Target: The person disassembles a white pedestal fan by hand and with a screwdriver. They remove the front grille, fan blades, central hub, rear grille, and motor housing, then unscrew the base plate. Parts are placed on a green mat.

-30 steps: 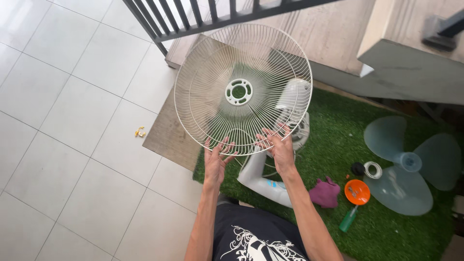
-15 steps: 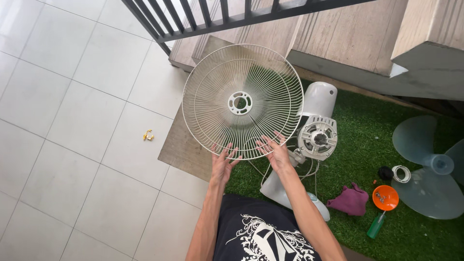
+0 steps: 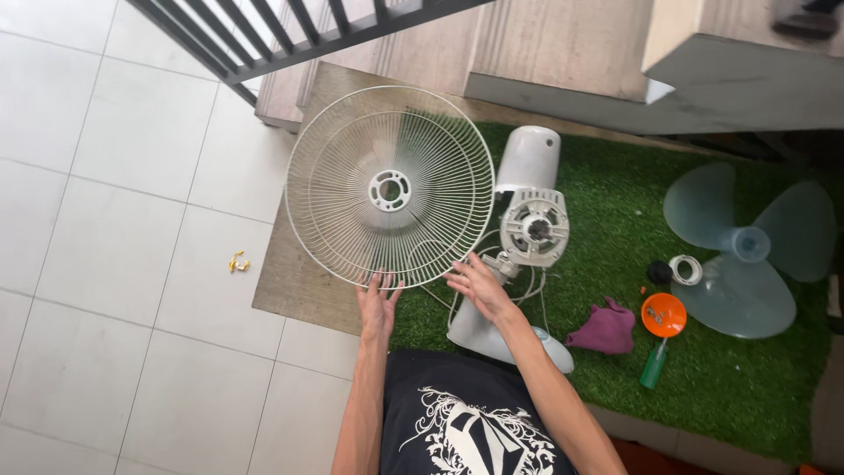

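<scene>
I hold a round white wire fan guard (image 3: 389,187) upright in front of me, with a small hub ring at its middle. My left hand (image 3: 378,306) grips its lower rim from below. My right hand (image 3: 476,285) holds the rim's lower right edge, fingers spread along the wire. Just right of the guard a white fan body (image 3: 530,214) with its bare motor face lies on green artificial turf (image 3: 615,220), its base (image 3: 492,339) near my right forearm.
A pale blue three-blade fan propeller (image 3: 738,251) lies at the right. Near it are a white ring nut (image 3: 686,269), a black cap (image 3: 659,273), an orange lid (image 3: 664,314), a green-handled tool (image 3: 653,367) and a purple cloth (image 3: 605,330). Dark railing (image 3: 290,35) and steps stand behind; white tiles lie left.
The guard has shifted right and lower in view as my head turned. My right hand slid further right along the rim, and more of the turf and the propeller shows.
</scene>
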